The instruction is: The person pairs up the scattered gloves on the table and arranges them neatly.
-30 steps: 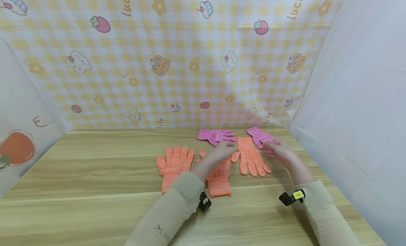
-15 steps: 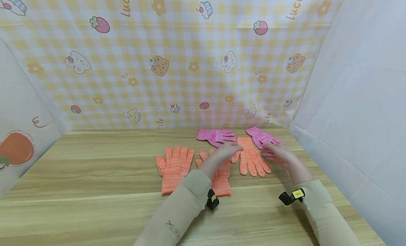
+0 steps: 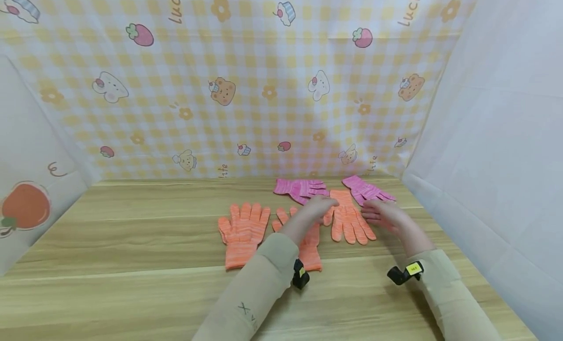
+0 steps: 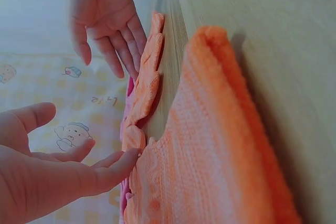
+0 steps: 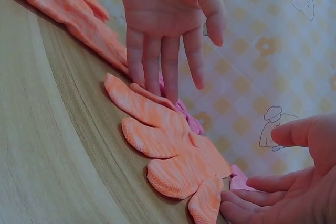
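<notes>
An orange knit glove (image 3: 347, 219) lies flat on the table between my two hands, its fingers toward me. My left hand (image 3: 313, 211) hovers at its thumb side, fingers relaxed, above a second orange glove (image 3: 308, 255) that the forearm partly hides. On the other side is my right hand (image 3: 387, 216), fingers loosely extended and nothing held. Its fingertips come close to the middle orange glove (image 5: 173, 156) in the right wrist view; whether they touch is unclear. Behind the hands lie two pink gloves, one to the left (image 3: 301, 188) and one to the right (image 3: 367, 190).
Another orange glove (image 3: 244, 233) lies left of my left forearm, fingers pointing away. The wooden table (image 3: 132, 233) ends at a checked cloth backdrop (image 3: 264, 121). A white side wall (image 3: 492, 136) stands close on the right.
My left hand and forearm have shifted slightly right, toward the middle orange glove. The right hand has drawn a little off the right pink glove, uncovering its fingers. The gloves lie as before.
</notes>
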Demonstrator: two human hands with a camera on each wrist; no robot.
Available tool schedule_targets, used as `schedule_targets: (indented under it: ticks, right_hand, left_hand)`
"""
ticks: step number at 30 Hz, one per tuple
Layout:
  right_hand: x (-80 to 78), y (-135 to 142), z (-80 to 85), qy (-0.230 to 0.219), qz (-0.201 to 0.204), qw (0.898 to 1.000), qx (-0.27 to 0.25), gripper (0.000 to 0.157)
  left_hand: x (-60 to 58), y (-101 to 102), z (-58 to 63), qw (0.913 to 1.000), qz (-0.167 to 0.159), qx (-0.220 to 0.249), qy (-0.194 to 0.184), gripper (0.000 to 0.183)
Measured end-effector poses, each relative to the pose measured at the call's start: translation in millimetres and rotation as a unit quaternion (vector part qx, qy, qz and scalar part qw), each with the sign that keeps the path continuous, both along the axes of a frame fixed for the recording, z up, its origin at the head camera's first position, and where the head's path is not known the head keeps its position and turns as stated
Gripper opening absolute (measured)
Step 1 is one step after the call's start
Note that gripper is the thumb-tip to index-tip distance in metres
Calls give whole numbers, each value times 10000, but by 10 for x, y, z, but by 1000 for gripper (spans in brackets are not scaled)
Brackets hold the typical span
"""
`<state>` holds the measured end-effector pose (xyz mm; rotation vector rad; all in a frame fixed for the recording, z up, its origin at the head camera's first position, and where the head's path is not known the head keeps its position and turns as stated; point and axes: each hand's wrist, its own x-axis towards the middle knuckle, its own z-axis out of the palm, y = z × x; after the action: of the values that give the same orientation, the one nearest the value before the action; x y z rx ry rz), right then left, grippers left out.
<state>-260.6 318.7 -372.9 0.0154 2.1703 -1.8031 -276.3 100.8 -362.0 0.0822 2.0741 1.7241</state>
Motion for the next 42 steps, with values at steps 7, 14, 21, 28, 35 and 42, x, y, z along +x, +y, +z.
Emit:
schedule_targets:
  ticks: [7,14,21,28,35,42]
  right_hand:
    - [5,-11,1,-46,41,9998,-179,55]
    - [-16,-41,-20,-147,-7,9993,-351,55]
    - [-27,-41,-31,-234,-41,9985,-488,55]
    - [-44,-47,-52,-385,-84,9972,-641,55]
    - [-34,-60,-49,-419,-116,9965,-707,56]
    - [-21,-64,-48,-355,-228,9961,-769,54]
  left_hand:
    - [10,-5,11,9950,372,726,-571,48]
    - [11,8,-21,9917,586,887,-720,56]
    - [3,1,-55,9880,640,1154,-804,53]
    - [-14,6,-97,9809,600,1563,-989,57]
    - [3,0,-141,9804,595,1629,-931,61]
    - [14,11,-146,9763,682,1738,-1094,56]
